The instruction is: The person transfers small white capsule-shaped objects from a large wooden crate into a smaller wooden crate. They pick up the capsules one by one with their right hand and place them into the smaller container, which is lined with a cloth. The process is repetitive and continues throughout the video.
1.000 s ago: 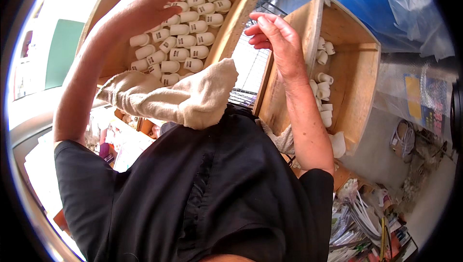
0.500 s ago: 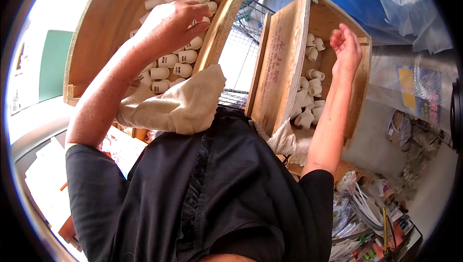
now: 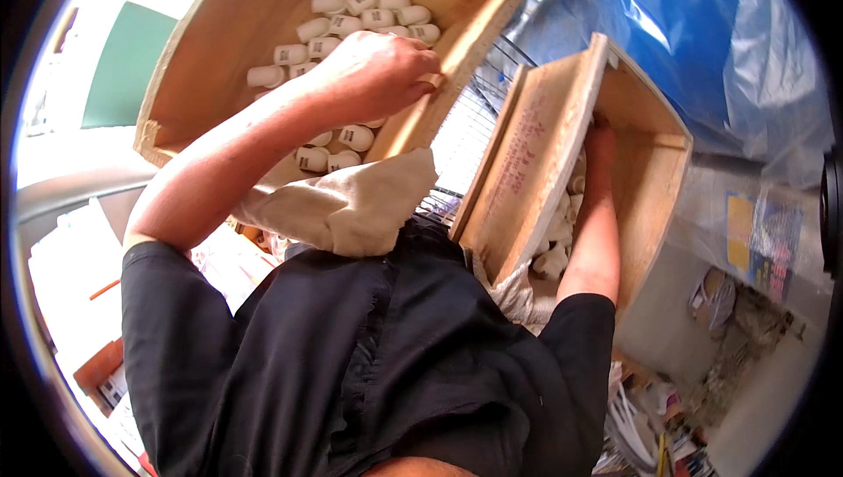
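My left hand (image 3: pixel 382 73) is over the left wooden box (image 3: pixel 255 12), near its right-hand wall. Its fingers are curled together with the thumb close under them; whatever they hold, if anything, is hidden. Around and below this hand lie many small white plastic dome-ended pieces (image 3: pixel 378 19) with dark print. My right hand (image 3: pixel 601 139) reaches deep into the right wooden box (image 3: pixel 650 161), in shadow, and its fingers cannot be made out. White plastic fittings (image 3: pixel 560 227), some elbow-shaped, lie beside my right forearm in that box.
Beige cloth (image 3: pixel 342 209) drapes over the near edge of the left box, and more cloth (image 3: pixel 512 293) hangs at the right one. A wire rack (image 3: pixel 474 117) shows between the boxes. Blue plastic sheeting (image 3: pixel 676 21) hangs behind; clutter (image 3: pixel 650 424) lies at lower right.
My right hand has gone from raised above the right box down into it. My left hand has shifted right and down, toward its box's wall. The whole view has shifted slightly.
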Action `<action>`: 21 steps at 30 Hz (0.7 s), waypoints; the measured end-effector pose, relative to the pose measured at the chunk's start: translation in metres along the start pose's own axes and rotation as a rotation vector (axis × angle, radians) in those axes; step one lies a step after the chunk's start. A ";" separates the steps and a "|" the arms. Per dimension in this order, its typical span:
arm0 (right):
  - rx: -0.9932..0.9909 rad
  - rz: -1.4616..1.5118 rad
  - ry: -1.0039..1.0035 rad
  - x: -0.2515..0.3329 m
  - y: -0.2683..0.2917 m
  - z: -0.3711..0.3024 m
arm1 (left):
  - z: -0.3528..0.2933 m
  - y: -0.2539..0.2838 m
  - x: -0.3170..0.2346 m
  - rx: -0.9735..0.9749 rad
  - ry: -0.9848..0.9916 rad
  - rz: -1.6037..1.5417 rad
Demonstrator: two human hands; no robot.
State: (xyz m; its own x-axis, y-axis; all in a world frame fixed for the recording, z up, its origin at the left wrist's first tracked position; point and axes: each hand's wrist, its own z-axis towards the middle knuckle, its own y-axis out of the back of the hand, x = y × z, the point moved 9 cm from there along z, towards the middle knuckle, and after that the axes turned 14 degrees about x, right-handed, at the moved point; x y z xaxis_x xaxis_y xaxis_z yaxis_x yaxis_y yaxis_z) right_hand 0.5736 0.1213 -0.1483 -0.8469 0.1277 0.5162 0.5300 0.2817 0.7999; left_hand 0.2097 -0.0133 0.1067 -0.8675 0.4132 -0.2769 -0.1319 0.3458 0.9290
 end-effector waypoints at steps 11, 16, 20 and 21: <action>0.184 -0.370 -0.150 -0.052 -0.037 -0.001 | 0.009 -0.008 0.001 0.161 0.057 0.025; 0.230 -0.251 -0.089 0.018 0.028 -0.050 | 0.001 0.000 -0.003 0.087 0.067 0.035; 0.127 0.224 0.052 -0.010 0.064 -0.067 | 0.000 0.013 -0.013 -0.065 -0.037 -0.012; 0.115 0.398 0.129 0.004 0.077 -0.076 | -0.003 0.019 -0.017 -0.118 -0.066 -0.041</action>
State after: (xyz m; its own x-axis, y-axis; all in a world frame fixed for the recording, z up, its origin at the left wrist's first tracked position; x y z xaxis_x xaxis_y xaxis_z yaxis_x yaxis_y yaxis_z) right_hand 0.6146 0.0712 -0.0614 -0.5616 0.1302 0.8171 0.7995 0.3395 0.4955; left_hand 0.2201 -0.0164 0.1293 -0.8274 0.4566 -0.3269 -0.2251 0.2638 0.9380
